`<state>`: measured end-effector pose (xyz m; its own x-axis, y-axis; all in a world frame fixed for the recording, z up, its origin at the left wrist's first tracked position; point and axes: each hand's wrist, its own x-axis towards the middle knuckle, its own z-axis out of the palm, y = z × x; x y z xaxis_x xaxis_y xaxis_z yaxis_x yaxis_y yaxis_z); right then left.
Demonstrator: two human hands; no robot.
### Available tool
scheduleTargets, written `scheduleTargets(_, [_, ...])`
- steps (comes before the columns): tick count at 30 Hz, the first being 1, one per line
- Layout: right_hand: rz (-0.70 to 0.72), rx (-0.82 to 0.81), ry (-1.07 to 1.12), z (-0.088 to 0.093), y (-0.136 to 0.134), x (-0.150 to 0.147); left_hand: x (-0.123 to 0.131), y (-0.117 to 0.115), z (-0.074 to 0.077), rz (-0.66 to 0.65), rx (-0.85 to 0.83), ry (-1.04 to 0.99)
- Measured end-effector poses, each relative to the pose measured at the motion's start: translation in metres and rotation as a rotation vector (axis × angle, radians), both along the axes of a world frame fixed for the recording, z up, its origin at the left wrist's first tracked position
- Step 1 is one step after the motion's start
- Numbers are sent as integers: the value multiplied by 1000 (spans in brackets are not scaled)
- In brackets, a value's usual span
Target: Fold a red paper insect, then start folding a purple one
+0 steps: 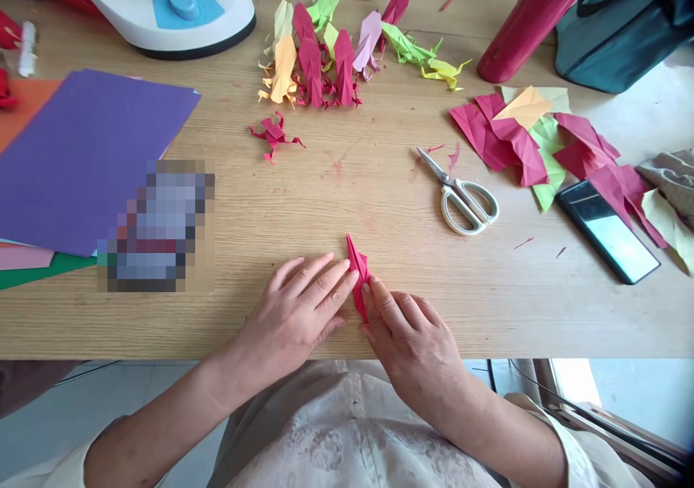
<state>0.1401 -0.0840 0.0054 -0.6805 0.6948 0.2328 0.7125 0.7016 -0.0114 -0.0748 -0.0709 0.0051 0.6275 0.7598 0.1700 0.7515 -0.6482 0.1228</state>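
Observation:
A narrow, pointed piece of folded red origami paper (357,265) lies on the table near its front edge, its tip pointing away from me. My left hand (296,307) rests palm down with fingers stretched and apart, the index fingertip touching the paper's left side. On the other side, my right hand (409,332) has its fingers bent and drawn together, gripping the paper's lower right edge. Both hands hide part of the lower end. Farther up the table sits a small red folded paper figure (274,135).
Scissors (458,195) lie right of centre. Several folded paper figures (311,61) stand at the back, near a red bottle (528,29). Creased papers (520,141) and a phone (608,231) are at right. Purple paper sheets (92,155) and a blurred-out device (163,224) lie left.

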Motion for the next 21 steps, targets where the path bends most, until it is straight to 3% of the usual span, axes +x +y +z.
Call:
scheduleTargets(13, [15,19,37,-6,0,1,6,6,3,-33,27,102])
scheduleTargets(21, [8,9,27,-8,-1,2,11,-1,0,64,97,126])
